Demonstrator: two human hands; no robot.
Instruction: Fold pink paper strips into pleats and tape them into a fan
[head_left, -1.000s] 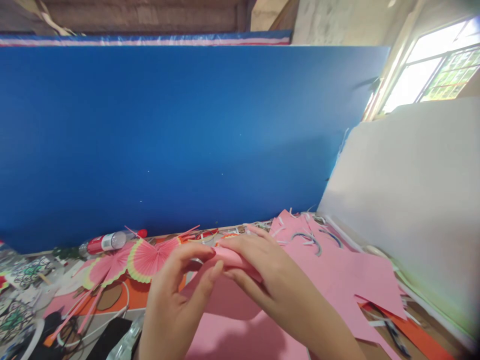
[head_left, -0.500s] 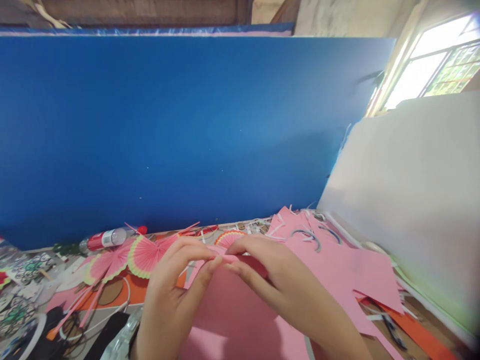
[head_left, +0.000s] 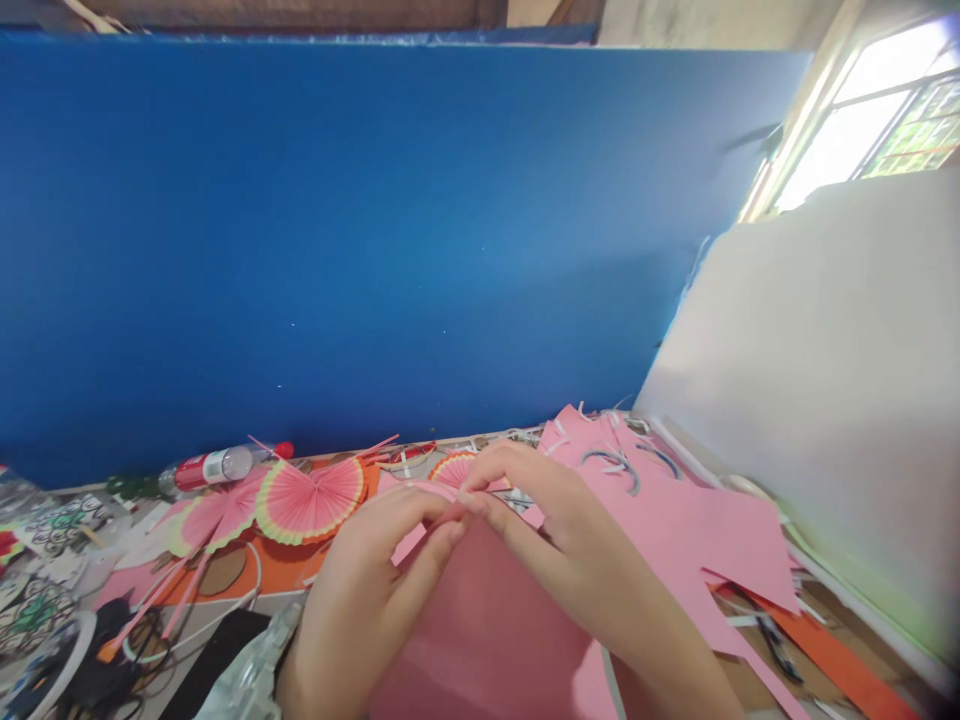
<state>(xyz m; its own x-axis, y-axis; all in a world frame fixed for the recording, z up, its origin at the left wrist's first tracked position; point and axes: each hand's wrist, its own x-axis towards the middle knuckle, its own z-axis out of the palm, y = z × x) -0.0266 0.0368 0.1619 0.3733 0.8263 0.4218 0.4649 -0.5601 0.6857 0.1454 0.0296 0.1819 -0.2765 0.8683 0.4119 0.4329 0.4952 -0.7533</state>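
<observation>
A sheet of pink paper [head_left: 487, 620] lies under and between my hands, its far edge raised and curled. My left hand [head_left: 375, 590] pinches that edge between thumb and fingers. Just to the right, my right hand [head_left: 547, 520] pinches the same edge, the fingertips of both hands nearly touching. The fingers hide most of the gripped part. Beyond my left hand sits a pleated pink paper fan [head_left: 311, 500] with a yellow rim, and a smaller fan [head_left: 452, 468] shows behind my fingertips.
A tall blue panel [head_left: 360, 240] stands behind the table, a white panel [head_left: 825, 400] at the right. A plastic bottle [head_left: 210, 470] lies at the back left. Cut pink sheets [head_left: 675, 530] and orange strips [head_left: 840, 650] spread to the right. A black object [head_left: 214, 665] lies front left.
Both hands have shifted slightly right along the pink paper's edge and stay pinched. More of the pleated fan shows beside my left hand. The view has tilted slightly.
</observation>
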